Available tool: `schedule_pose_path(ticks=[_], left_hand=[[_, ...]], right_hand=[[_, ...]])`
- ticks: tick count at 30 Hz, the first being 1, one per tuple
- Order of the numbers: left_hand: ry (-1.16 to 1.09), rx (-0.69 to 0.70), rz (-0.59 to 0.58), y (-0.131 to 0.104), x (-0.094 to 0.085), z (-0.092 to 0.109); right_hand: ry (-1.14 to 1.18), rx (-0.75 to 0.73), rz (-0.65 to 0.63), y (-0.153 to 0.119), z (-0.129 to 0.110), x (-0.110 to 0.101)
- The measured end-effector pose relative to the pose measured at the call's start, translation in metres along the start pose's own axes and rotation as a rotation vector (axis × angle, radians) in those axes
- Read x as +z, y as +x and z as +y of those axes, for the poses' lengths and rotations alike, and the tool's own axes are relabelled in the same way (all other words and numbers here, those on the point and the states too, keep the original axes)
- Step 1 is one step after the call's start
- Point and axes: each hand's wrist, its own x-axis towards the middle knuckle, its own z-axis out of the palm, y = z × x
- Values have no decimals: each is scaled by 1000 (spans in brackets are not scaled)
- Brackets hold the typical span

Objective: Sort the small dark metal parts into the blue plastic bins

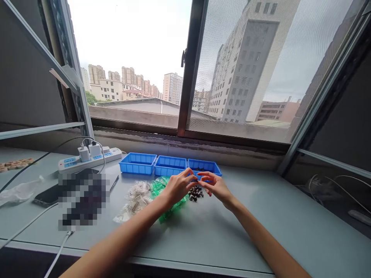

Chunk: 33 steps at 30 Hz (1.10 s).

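Small dark parts lay heaped on the grey table beside green plastic film. Left hand and right hand faced each other nearby, fingertips curled inward; any held part could not be confirmed. Parts were judged light, rigid, best pinched across their sides.

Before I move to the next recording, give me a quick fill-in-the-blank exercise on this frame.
1. Beyond the left hand and right hand stand ____ blue bins.
2. Dark pieces show inside the bin at the row's ____ end.
3. The crumpled bag nearest the pile of dark parts is coloured ____.
4. The power strip lies ____ of the bins.

Missing words: three; right; green; left.
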Motion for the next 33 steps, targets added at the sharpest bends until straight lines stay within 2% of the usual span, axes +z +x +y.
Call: schedule_pose_path(ticks=[8, 17, 25, 29, 33], left_hand=[[76, -75, -92, 1, -2, 1], [33, -145, -97, 2, -6, 5], [-10, -122, -27, 3, -8, 8], [-22, -125, 30, 3, -7, 10], [-19, -136, 38, 3, -6, 11]], right_hand=[[-36, -30, 16, -3, 0, 12], [-37, -55, 105, -5, -6, 7], [158, 35, 203, -3, -9, 6], [257, 83, 173, -3, -10, 7], [307, 136, 65, -5, -8, 8]])
